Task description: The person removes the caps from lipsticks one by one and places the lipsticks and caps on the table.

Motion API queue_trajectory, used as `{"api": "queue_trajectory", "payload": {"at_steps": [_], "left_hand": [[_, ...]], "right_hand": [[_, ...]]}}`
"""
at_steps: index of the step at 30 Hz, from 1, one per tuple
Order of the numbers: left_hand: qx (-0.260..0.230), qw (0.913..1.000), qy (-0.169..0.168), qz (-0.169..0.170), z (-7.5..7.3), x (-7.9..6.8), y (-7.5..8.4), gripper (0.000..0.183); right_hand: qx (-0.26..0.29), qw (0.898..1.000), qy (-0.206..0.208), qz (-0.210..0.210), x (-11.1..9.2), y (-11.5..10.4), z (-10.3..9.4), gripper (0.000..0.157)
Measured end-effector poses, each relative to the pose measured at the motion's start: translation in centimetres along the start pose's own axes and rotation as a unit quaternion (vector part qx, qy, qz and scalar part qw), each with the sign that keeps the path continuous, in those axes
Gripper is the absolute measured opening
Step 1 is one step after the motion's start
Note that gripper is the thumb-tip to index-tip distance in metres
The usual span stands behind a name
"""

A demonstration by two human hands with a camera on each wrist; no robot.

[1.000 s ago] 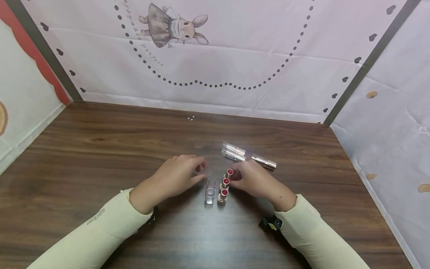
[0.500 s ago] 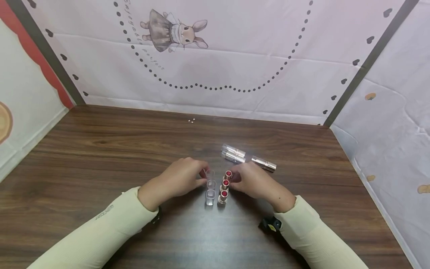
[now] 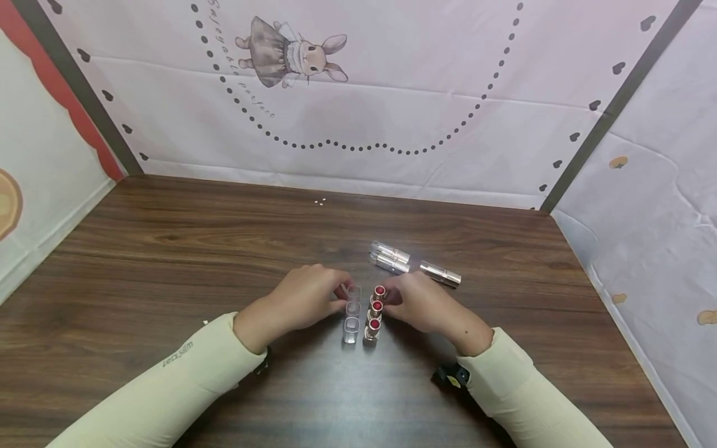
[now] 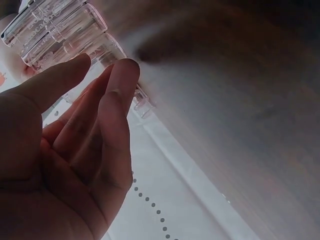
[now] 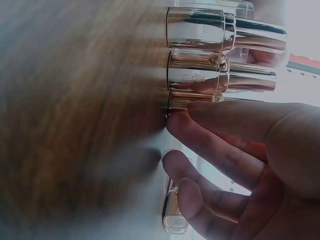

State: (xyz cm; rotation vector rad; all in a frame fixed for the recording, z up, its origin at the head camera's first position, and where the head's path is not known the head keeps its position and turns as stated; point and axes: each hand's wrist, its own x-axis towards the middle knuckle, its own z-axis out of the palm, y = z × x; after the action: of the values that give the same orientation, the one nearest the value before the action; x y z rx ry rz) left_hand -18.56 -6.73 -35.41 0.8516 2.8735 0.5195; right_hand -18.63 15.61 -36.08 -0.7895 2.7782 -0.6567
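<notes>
Working through the cameras, I'm steadying the far cap with the left hand and the far lipstick with the right hand. Both pieces are standing upright on the table, each ending its row of 3. For straight rows, I should be nudging with fingertips only, low on each piece so that nothing is tipping, and stopping once each is lining up with the middle cap or the middle lipstick. The clear plastic is probably weighing little, so I'm judging a soft touch best.

The left hand is pinching narrowly, thumb and forefinger bending about the far cap; how hard they're pressing, I cannot tell. The right hand is pinching the far lipstick near its base, its other fingers curling loosely and holding nothing. Both hands are facing each other across the 2 rows, forearms slanting inward. Just beyond the right hand, the paired tubes and the lone tube are lying flat, so swinging its knuckles away from me is risking a bump.
</notes>
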Motion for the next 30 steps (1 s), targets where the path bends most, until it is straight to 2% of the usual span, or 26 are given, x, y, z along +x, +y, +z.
{"api": "queue_trajectory", "payload": {"at_steps": [11,30], "left_hand": [[0.011,0.9999,0.004,0.004,0.0,-0.13,0.16,0.018],[0.016,0.9998,0.003,-0.009,0.16,0.0,0.28,0.015]], "right_hand": [[-0.005,1.0,0.0,-0.016,0.06,0.09,0.08,0.007],[-0.013,1.0,0.002,-0.007,0.09,0.03,0.14,0.011]]}}
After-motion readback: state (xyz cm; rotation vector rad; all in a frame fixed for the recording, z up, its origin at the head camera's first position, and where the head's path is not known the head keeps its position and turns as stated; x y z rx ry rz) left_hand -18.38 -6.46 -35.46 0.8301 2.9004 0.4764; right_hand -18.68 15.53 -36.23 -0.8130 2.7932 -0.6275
